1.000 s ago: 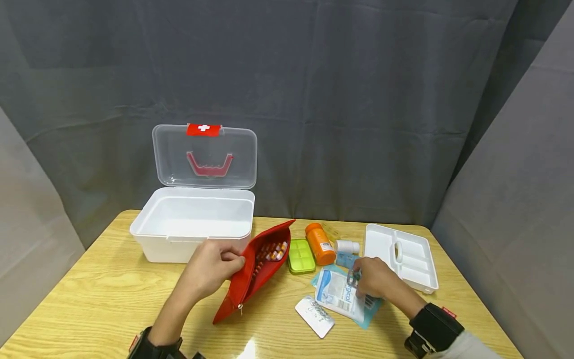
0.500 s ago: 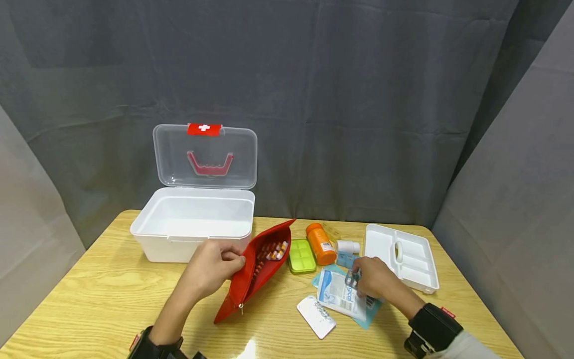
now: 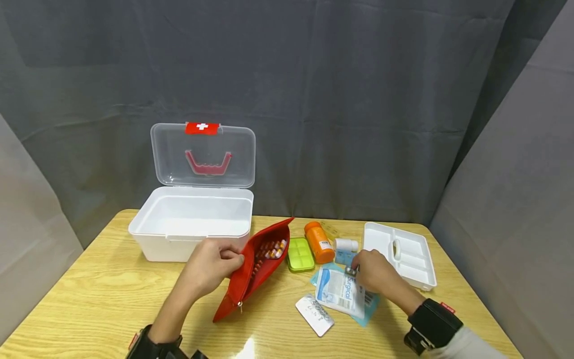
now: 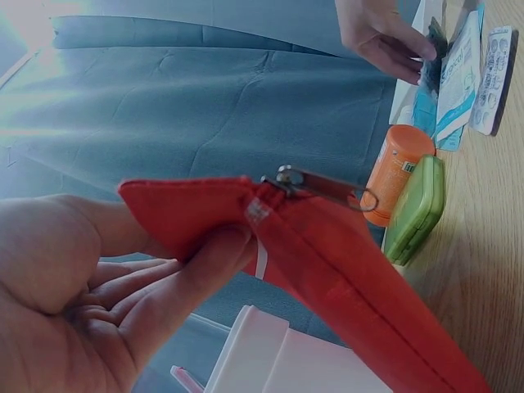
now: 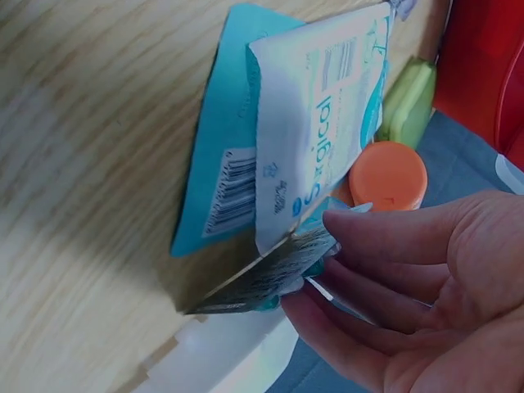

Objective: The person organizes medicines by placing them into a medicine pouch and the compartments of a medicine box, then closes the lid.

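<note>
My left hand pinches the near-left edge of a red zip pouch between thumb and fingers, keeping its mouth spread. Inside the pouch lie blister packs of red and orange-white capsules. On the right, my right hand pinches a blister pack by one edge, its printed foil back and green bubbles showing in the right wrist view. The pack stands tilted beside a white packet marked "Surgical", which overlaps a teal packet. A silver blister pack lies on the table nearby.
A white first-aid box stands at back left, its clear lid raised. Between pouch and white divided tray lie a green pill organizer, an orange bottle, a small white bottle and a blue packet.
The blister pack in my right hand has tipped from showing its bubbles to nearly edge-on, and that hand has risen slightly. My left hand keeps its grip on the pouch.
</note>
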`<state>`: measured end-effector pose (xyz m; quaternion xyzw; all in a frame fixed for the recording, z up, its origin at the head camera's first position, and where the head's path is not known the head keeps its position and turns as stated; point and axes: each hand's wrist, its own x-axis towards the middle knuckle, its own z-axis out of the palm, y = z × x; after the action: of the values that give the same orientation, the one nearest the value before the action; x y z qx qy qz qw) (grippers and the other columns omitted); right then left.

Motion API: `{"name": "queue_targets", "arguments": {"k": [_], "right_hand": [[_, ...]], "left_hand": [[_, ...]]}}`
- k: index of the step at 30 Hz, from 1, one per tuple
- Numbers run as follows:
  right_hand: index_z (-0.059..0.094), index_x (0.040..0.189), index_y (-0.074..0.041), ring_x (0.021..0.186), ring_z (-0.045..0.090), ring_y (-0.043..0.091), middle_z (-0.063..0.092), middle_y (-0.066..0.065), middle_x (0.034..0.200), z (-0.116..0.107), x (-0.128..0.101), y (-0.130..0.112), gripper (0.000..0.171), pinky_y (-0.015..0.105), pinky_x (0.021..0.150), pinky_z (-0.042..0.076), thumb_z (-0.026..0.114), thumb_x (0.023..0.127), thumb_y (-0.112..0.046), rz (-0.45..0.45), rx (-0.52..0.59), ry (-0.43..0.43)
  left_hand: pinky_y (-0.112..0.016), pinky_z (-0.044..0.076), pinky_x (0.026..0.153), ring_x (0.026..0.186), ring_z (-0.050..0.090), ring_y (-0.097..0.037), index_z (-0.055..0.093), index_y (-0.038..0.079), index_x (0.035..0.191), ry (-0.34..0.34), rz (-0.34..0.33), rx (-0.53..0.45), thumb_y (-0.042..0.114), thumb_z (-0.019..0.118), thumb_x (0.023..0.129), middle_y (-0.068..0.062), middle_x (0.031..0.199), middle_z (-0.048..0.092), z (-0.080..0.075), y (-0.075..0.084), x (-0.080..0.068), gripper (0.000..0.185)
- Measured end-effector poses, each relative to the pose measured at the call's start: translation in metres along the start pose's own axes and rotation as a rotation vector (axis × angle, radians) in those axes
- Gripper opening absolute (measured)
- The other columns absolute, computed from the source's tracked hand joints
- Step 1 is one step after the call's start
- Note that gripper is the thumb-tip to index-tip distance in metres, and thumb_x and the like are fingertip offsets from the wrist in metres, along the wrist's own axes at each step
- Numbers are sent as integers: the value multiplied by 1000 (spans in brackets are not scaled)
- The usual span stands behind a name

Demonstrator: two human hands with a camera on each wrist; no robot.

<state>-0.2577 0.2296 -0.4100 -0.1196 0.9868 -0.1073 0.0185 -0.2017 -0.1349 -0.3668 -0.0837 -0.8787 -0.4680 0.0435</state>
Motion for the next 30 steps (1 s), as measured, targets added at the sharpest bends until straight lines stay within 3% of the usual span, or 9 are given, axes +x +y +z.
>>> {"name": "queue_targets", "arguments": {"k": [8,14,26,30], "right_hand": [[78,98,2,82,69,26,75,15,94,-8,4,-4,18,41,68,59,68,83,-1,20,-16,22],[78,99,1,76,64,23,74,15,93,-14,8,-5,25,40,64,56,65,77,2,22,-49,31],[77,99,2,79,70,32,75,17,92,-27,14,-12,32,46,67,58,60,72,3,-16,-38,108],[77,97,1,76,69,29,75,14,89,-31,17,-16,30,44,66,57,60,73,3,-22,-13,119]], "left_hand": [[-25,55,61,65,64,-9,74,8,81,-7,-7,-15,4,65,82,3,69,70,0,0,0,11],[-26,56,60,65,65,-10,74,8,82,-10,-10,-18,4,65,82,3,70,71,0,1,0,11],[-25,54,60,65,64,-9,75,9,82,-3,1,7,4,65,82,4,70,70,0,1,1,11],[-25,54,60,65,63,-9,75,9,82,-2,0,7,4,65,82,4,70,71,0,0,1,11]]}}
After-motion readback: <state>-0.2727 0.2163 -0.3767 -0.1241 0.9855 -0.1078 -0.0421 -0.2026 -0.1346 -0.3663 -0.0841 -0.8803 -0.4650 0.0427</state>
